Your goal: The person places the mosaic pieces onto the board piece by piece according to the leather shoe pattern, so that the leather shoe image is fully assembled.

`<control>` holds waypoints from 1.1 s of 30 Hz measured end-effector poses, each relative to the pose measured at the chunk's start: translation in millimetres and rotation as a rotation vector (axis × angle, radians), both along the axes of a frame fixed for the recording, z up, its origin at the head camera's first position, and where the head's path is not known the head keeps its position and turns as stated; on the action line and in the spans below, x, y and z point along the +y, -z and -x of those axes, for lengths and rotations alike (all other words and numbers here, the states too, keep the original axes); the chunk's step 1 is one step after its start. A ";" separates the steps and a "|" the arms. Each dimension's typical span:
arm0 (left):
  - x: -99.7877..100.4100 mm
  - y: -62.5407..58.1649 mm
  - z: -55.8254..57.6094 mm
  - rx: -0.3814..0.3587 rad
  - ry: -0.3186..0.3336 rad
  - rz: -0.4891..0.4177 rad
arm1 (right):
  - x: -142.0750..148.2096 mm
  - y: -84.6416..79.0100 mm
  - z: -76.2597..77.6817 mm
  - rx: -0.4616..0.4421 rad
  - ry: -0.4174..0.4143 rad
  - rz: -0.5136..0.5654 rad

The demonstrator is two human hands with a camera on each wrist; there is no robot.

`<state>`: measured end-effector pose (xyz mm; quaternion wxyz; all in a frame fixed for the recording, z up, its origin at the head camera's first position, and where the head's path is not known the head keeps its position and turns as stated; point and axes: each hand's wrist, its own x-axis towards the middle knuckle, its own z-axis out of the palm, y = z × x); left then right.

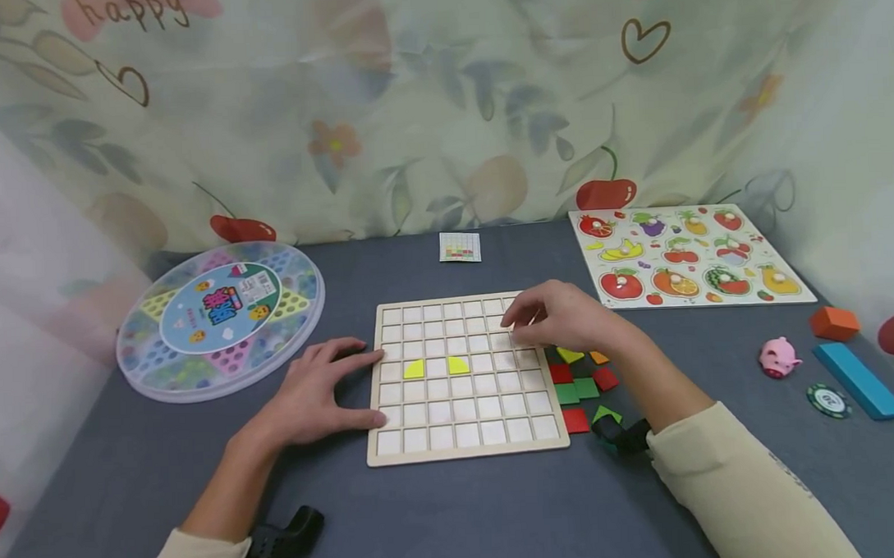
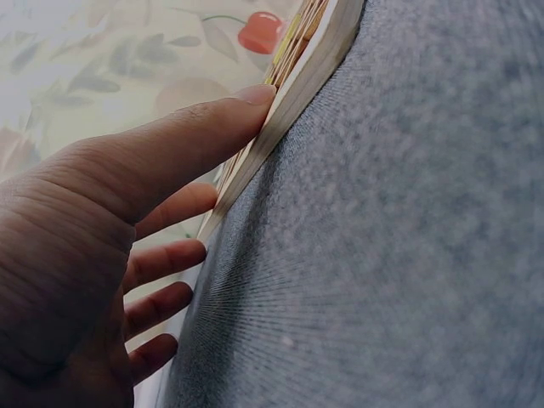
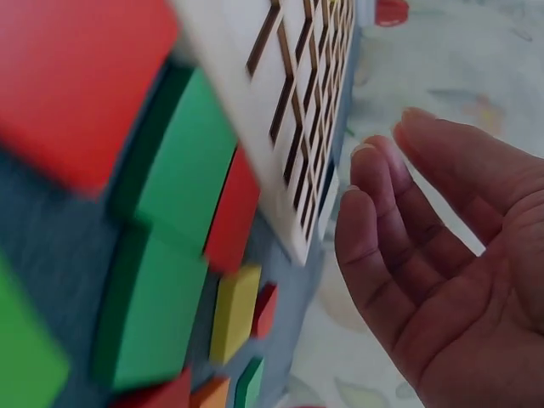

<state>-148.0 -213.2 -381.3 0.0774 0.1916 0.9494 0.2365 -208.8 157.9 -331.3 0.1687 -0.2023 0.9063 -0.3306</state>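
A pale wooden grid board lies flat, with two yellow quarter-round pieces in its cells. At its left edge my left hand touches the rim with thumb and index fingertip; the left wrist view shows the thumb against the board's side, fingers fairly straight. Over the board's upper right is my right hand, fingers loosely bent. In the right wrist view that hand shows nothing between thumb and fingers. Beside the board's right edge lie loose coloured pieces, including a green one and a red one.
Behind the board lies a small pattern card. A round board-game case is at the left. At the right are a fruit puzzle board, a pink pig figure, a poker chip, a blue block and an orange block.
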 end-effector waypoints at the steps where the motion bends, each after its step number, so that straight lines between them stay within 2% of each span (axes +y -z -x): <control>1: -0.2 -0.1 -0.1 0.001 0.000 0.001 | 3.3 0.1 -0.7 0.003 0.009 0.001; 7: -0.8 0.0 -0.3 0.006 -0.004 0.002 | 22.0 -0.7 -5.1 -0.006 0.049 -0.025; 21: -1.5 0.1 0.2 0.008 0.001 0.007 | 49.3 2.8 -6.8 -0.036 0.004 -0.250; 26: -1.1 1.2 1.0 0.002 0.007 0.008 | 53.0 4.9 -7.7 -0.021 0.024 -0.229; 33: -1.8 1.9 1.0 0.006 0.007 0.001 | 54.7 -1.3 -6.9 0.008 0.057 -0.146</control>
